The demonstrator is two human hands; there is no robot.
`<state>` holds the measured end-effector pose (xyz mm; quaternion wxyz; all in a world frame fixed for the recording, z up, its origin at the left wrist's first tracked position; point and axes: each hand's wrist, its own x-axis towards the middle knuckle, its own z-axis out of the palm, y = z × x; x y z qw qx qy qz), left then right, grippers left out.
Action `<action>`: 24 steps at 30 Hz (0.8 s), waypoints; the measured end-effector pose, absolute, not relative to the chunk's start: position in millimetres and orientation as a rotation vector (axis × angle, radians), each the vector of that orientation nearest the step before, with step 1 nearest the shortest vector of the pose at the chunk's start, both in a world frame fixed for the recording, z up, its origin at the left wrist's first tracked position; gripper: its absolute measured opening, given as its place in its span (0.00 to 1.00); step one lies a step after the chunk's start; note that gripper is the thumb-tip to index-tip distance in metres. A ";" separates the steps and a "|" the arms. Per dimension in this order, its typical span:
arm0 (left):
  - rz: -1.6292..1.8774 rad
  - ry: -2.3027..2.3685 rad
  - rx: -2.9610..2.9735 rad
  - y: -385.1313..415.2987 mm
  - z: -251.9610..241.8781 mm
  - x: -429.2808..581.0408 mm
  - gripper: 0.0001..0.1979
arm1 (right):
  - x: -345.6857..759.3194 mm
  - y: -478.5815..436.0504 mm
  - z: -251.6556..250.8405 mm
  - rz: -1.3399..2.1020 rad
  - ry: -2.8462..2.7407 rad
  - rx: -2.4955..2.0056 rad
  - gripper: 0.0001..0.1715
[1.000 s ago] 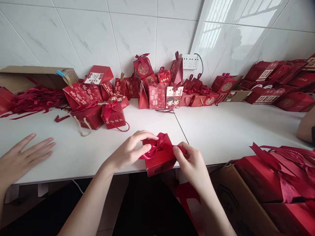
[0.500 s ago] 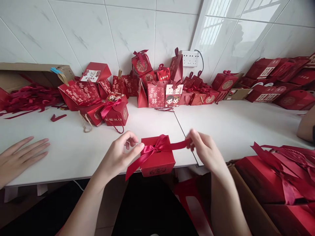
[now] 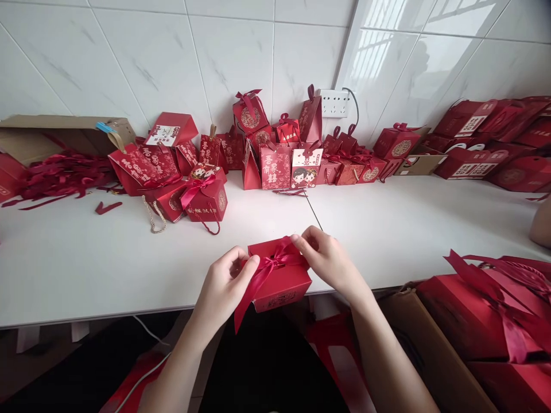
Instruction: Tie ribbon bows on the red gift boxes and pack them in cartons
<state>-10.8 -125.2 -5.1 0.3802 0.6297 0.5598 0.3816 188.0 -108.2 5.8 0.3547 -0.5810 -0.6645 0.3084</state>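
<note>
A red gift box (image 3: pixel 283 291) sits at the table's front edge, overhanging it slightly. Across its top a dark-pink satin ribbon (image 3: pixel 274 262) is tied in a bow, and one tail hangs down at the box's left corner. My left hand (image 3: pixel 232 281) is closed at the left side of the bow, thumb and fingers pinching the ribbon. At the box's upper right, my right hand (image 3: pixel 328 256) pinches the ribbon's other side between thumb and forefinger. The ends inside both hands are partly hidden.
Several decorated red boxes (image 3: pixel 275 166) stand along the tiled wall. A pile of loose ribbons (image 3: pixel 64 175) lies at left beside a cardboard box (image 3: pixel 64 123). Right of me, a carton (image 3: pixel 424 338) holds ribboned red boxes (image 3: pixel 469 310). Another person's arm (image 3: pixel 541 223) shows at the right edge.
My right hand has moved left, from the stretched ribbon tail to close beside the bow. My left hand has closed in on the bow. Another person's hand at left is gone from view.
</note>
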 end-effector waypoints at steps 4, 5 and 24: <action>1.069 1.441 1.595 -127.9 -10.5 -7.0 0.18 | 197.1 -119.1 5.3 0.842 -1.818 -1.588 0.26; 1.088 1.444 1.582 -128.4 -12.0 -5.7 0.19 | 198.0 -123.4 6.1 0.843 -1.846 -1.588 0.25; 1.133 1.432 1.486 -125.0 -12.2 1.7 0.18 | 195.9 -112.8 22.7 0.561 -1.688 -1.694 0.30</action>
